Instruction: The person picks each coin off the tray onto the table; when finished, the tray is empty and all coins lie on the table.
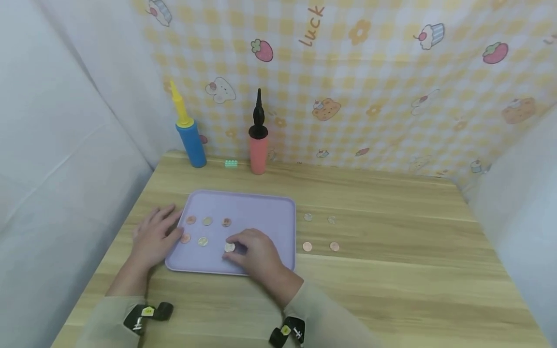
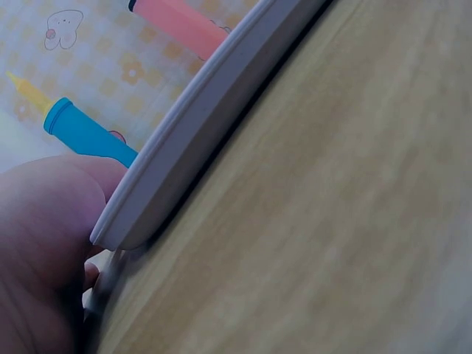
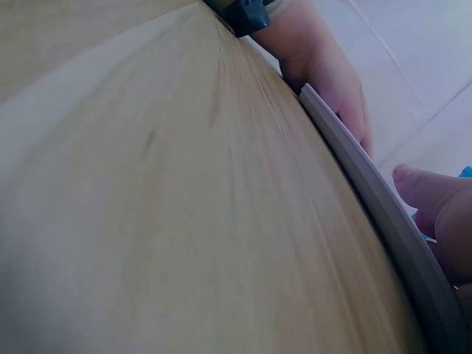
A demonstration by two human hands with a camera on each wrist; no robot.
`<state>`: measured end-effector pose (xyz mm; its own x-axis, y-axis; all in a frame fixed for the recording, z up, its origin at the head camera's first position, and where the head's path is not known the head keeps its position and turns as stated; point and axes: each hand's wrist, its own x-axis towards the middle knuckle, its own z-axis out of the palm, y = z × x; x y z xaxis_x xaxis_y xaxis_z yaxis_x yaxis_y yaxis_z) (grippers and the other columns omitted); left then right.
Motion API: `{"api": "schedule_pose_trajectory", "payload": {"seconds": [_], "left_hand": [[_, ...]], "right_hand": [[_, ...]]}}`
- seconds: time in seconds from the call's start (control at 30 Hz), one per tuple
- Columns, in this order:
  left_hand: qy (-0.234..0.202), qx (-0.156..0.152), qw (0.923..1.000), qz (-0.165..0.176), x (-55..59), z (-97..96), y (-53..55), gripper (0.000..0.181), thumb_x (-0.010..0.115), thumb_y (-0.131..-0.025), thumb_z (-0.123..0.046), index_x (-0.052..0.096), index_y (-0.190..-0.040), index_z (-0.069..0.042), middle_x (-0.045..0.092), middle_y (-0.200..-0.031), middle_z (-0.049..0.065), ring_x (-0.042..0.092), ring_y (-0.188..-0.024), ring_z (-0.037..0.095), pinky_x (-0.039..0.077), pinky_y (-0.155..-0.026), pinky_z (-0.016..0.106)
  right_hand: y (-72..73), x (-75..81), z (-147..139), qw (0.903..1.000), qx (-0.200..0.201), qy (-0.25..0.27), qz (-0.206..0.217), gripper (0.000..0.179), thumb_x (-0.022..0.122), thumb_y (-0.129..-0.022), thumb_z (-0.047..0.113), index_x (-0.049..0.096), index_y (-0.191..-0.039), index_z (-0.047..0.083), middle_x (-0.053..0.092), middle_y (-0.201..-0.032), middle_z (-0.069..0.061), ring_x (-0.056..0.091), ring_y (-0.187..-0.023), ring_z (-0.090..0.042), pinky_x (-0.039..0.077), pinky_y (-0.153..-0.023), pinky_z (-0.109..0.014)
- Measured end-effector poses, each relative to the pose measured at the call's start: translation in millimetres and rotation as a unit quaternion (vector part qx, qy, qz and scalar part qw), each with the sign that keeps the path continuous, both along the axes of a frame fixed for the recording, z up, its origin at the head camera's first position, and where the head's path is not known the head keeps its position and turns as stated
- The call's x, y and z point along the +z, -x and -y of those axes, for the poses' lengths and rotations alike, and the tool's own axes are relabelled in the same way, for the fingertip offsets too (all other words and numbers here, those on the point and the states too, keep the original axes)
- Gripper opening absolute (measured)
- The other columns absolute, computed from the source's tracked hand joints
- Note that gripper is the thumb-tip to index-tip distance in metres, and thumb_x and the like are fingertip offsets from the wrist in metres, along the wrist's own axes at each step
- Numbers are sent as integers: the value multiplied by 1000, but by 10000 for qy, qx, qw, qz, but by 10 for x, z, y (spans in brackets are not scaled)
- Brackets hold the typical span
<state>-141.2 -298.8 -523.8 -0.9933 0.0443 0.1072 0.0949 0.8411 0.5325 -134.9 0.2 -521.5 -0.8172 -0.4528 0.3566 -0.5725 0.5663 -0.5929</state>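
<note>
A purple tray lies on the wooden table, bearing several coins in two rows. My right hand reaches over its front edge, thumb and forefinger at opposite edges of a silver coin. Beside the tray's left rim rests my left hand, fingers spread and thumb over the rim near a copper coin. A brass-coloured coin lies between the two hands. Behind these sit another copper coin, a second brass-coloured coin and a darker copper coin.
Right of the tray, two silver coins lie behind two copper coins on the table. Along the back stand a blue hand pump with a yellow nozzle and a pink pump, with a green toy brick between them.
</note>
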Motion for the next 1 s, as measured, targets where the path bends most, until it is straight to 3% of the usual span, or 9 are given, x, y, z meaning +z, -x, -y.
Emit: {"api": "schedule_pose_trajectory", "payload": {"seconds": [0.13,0.33,0.43,1.0], "left_hand": [[23,-34,10000,31,3,3,-9,56,56,-107,-32,53,-155,-4,36,-166,27,17,-153,58,11,-108,84],[5,-29,10000,89,8,3,-3,56,55,-107,-32,52,-156,-3,35,-167,27,16,-154,58,10,-109,84],[-16,-29,9999,103,15,5,5,56,55,-107,-32,53,-156,-4,35,-167,26,16,-153,59,9,-109,84],[21,61,10000,63,28,-12,-6,55,55,-107,-29,53,-155,-3,36,-167,25,17,-155,57,10,-110,85]], "right_hand": [[-18,9,-105,9999,-13,-23,-119,31,95,-83,30,83,-108,16,79,-101,7,68,-93,-6,53,-86,-18],[-18,-21,-338,9892,299,-284,-1403,31,95,-82,30,82,-106,17,77,-95,8,68,-89,-9,55,-85,-24],[-18,-19,-467,9853,324,-111,-1673,31,96,-80,28,82,-105,15,77,-95,7,69,-90,-11,56,-87,-25],[-23,-65,-1190,9926,-407,126,-1133,34,97,-79,23,82,-108,11,78,-99,4,66,-90,-13,55,-80,-32]]}}
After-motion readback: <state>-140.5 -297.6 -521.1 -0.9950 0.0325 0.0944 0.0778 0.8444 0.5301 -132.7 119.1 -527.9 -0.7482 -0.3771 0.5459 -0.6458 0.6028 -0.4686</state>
